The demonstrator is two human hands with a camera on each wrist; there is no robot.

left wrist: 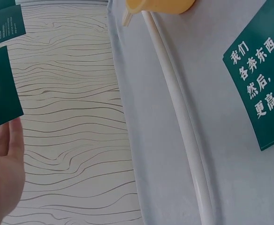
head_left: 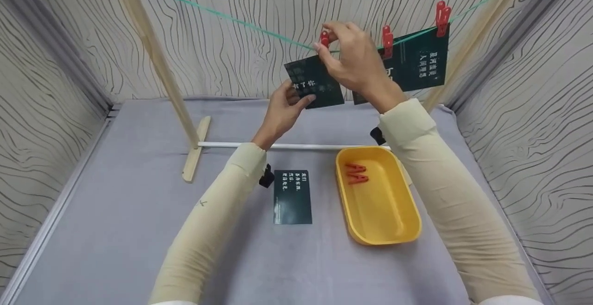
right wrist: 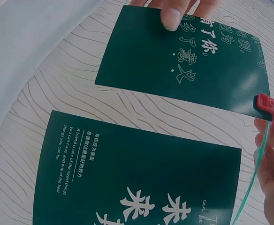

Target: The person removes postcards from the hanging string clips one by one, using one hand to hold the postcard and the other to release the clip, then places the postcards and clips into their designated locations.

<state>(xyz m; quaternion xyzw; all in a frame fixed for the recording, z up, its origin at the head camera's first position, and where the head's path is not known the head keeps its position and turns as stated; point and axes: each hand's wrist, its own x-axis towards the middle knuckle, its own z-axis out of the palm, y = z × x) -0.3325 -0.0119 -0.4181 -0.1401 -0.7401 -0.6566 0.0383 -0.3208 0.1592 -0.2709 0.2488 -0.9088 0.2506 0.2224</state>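
Note:
My left hand (head_left: pixel 281 110) holds a dark green card (head_left: pixel 324 87) by its lower left side, thumb on the printed face and fingers behind. At the green string (head_left: pixel 259 28), my right hand (head_left: pixel 359 59) pinches a red clothespin (head_left: pixel 324 39). In the right wrist view, the jaws of that clothespin (right wrist: pixel 272 110) grip a corner of the card (right wrist: pixel 174 61), with the string right beside it. Another green card (right wrist: pixel 141 154) hangs close by, partly hidden behind my right hand in the head view. Farther right hangs a card (head_left: pixel 424 71) under red clothespins (head_left: pixel 442 20).
The string runs between two wooden posts (head_left: pixel 155 54), joined low down by a white rod (head_left: pixel 305 147). A green card (head_left: pixel 293 205) lies on the grey cloth. Right of it stands a yellow basket (head_left: pixel 380 207) holding red clothespins (head_left: pixel 356 174). Wood-grain walls surround the table.

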